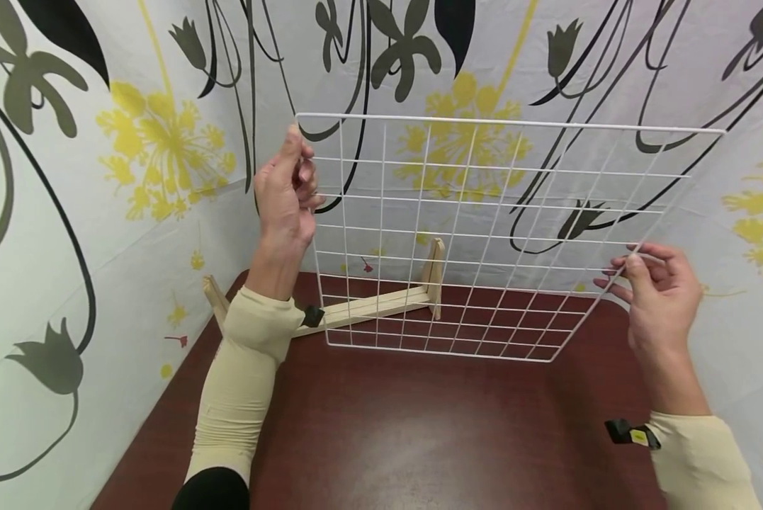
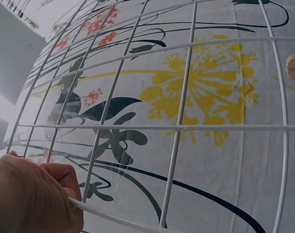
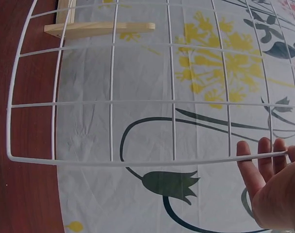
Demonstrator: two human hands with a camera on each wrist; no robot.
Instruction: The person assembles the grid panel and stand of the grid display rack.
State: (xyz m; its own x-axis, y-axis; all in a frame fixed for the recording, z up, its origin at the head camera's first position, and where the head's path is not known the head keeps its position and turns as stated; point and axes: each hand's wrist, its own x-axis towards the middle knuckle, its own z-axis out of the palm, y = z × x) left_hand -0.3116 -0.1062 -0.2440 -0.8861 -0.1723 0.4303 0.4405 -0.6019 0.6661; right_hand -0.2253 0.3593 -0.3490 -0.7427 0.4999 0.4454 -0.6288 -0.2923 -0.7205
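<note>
A white wire grid panel [image 1: 509, 122] is held up in front of me, tilted, its bottom edge nearer the table. At its upper left corner my left hand [image 1: 285, 188] grips the side wire with curled fingers. In the left wrist view that hand [image 2: 38, 196] wraps round the edge wire. On the opposite side, my right hand [image 1: 664, 304] holds the right edge wire partway down, thumb in front. The right wrist view has the fingers of this hand [image 3: 273, 194] curling over the border wire. Behind the grid stands a light wooden frame [image 1: 375, 306], partly hidden by the left forearm.
A dark reddish-brown table [image 1: 445, 425] lies below. The wooden frame has an upright end piece [image 1: 435, 265] at its right and another [image 1: 214, 297] at its left. Flower-patterned cloth [image 1: 183, 142] hangs close round the back and sides.
</note>
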